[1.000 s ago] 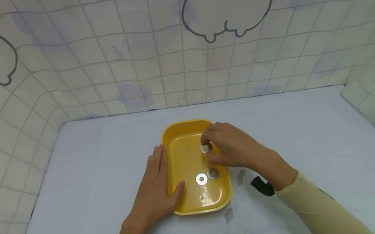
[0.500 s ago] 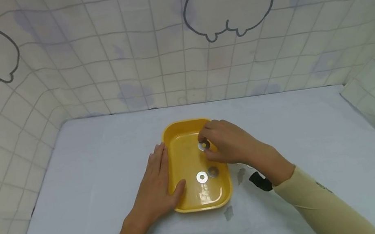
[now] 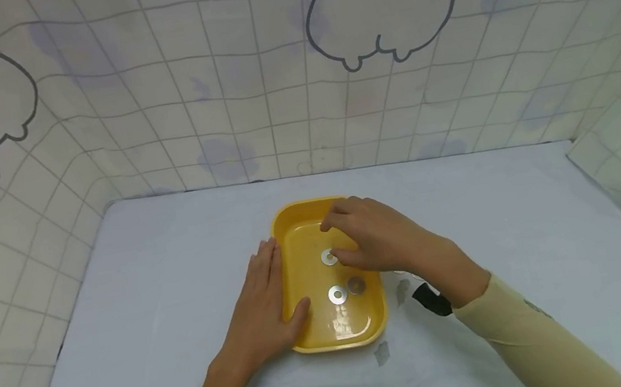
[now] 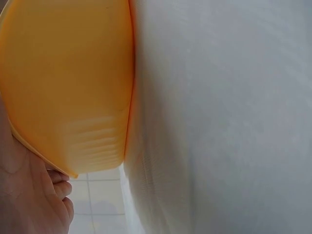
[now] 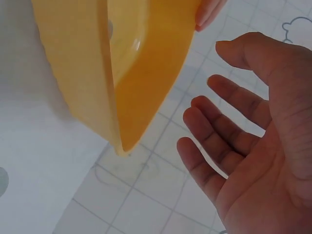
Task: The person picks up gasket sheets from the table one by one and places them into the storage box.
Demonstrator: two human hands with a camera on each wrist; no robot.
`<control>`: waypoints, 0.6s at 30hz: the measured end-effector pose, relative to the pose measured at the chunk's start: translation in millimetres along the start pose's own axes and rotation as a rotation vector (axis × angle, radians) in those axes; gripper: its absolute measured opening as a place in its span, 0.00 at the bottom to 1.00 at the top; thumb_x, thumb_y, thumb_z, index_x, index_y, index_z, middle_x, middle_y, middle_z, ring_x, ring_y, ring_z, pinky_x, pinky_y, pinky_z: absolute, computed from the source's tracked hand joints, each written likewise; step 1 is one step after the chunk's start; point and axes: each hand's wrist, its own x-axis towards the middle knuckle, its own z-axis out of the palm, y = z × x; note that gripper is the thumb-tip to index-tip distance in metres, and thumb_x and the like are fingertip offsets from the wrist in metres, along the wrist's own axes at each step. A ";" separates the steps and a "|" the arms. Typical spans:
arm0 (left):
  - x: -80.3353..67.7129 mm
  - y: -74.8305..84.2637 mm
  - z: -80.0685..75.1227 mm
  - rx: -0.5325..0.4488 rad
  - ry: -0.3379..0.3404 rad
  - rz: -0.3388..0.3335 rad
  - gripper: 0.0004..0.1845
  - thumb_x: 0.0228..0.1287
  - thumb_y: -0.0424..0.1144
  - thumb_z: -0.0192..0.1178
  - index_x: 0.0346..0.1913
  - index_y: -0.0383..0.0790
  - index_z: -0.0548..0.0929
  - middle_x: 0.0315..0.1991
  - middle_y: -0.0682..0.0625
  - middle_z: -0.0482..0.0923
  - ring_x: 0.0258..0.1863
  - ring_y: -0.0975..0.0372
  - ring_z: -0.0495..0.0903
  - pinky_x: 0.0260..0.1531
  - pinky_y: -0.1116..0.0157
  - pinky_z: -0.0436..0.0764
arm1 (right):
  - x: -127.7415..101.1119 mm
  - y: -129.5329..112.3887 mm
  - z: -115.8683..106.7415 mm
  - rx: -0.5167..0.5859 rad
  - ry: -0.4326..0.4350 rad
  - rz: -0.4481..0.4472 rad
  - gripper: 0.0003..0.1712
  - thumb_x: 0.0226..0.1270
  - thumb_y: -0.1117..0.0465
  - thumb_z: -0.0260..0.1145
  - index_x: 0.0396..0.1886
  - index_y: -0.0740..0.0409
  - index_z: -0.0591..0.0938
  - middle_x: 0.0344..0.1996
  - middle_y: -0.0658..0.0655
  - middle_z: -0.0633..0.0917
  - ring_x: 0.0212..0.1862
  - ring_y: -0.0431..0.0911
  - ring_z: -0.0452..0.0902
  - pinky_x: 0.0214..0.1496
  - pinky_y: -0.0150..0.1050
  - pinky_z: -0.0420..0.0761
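A yellow tray (image 3: 301, 256) lies on the white-covered table. Along its left side rests my left hand (image 3: 258, 322), fingers straight against the outer wall and thumb over the rim. Over the tray's right part hangs my right hand (image 3: 382, 236), thumb and fingers spread apart with nothing between them. Just below its thumb tip, a flat metal washer (image 3: 325, 261) lies on the tray floor. Nearer the front of the tray are a second washer (image 3: 331, 297) and a duller one (image 3: 351, 287), side by side. The right wrist view shows the right palm and parted fingertips (image 5: 192, 117) beside the tray wall.
Pale washers (image 3: 400, 272) show partly on the table beneath the right wrist. A grey disc (image 5: 3, 181) appears at the right wrist view's edge. Black straps (image 3: 432, 300) hang at both wrists. A patterned curtain (image 3: 278, 75) stands behind the table.
The right thumb and fingers have parted and let go of the washer they pinched, which now lies in the tray. The left hand stays at the tray's left side.
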 end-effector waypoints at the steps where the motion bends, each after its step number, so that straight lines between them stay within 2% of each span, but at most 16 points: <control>1: 0.4 0.5 -0.3 0.001 0.000 0.000 0.51 0.74 0.57 0.54 0.85 0.30 0.45 0.89 0.41 0.40 0.89 0.50 0.43 0.89 0.52 0.47 | -1.4 -0.3 -1.3 0.010 -0.004 0.003 0.21 0.71 0.52 0.71 0.58 0.56 0.86 0.56 0.55 0.86 0.55 0.52 0.84 0.65 0.49 0.85; 7: 0.4 1.6 -0.7 -0.006 -0.005 -0.006 0.51 0.74 0.57 0.55 0.85 0.29 0.46 0.89 0.40 0.39 0.89 0.50 0.42 0.89 0.53 0.45 | -14.3 0.0 -7.6 0.038 0.012 0.019 0.18 0.73 0.52 0.69 0.57 0.55 0.87 0.54 0.54 0.87 0.55 0.52 0.84 0.65 0.50 0.85; 11: 0.7 1.8 0.9 -0.012 -0.013 -0.018 0.52 0.73 0.58 0.55 0.86 0.31 0.44 0.89 0.42 0.37 0.89 0.51 0.41 0.89 0.54 0.44 | -26.3 5.1 -9.4 0.046 0.050 0.065 0.17 0.72 0.53 0.71 0.56 0.55 0.87 0.55 0.55 0.87 0.56 0.52 0.84 0.65 0.51 0.85; 18: 0.7 2.7 -0.5 -0.028 -0.001 -0.020 0.52 0.73 0.57 0.56 0.86 0.31 0.44 0.89 0.42 0.38 0.89 0.51 0.42 0.88 0.65 0.33 | -46.9 16.8 -5.0 0.044 0.079 0.165 0.18 0.71 0.54 0.73 0.56 0.55 0.87 0.56 0.54 0.87 0.58 0.53 0.83 0.65 0.51 0.86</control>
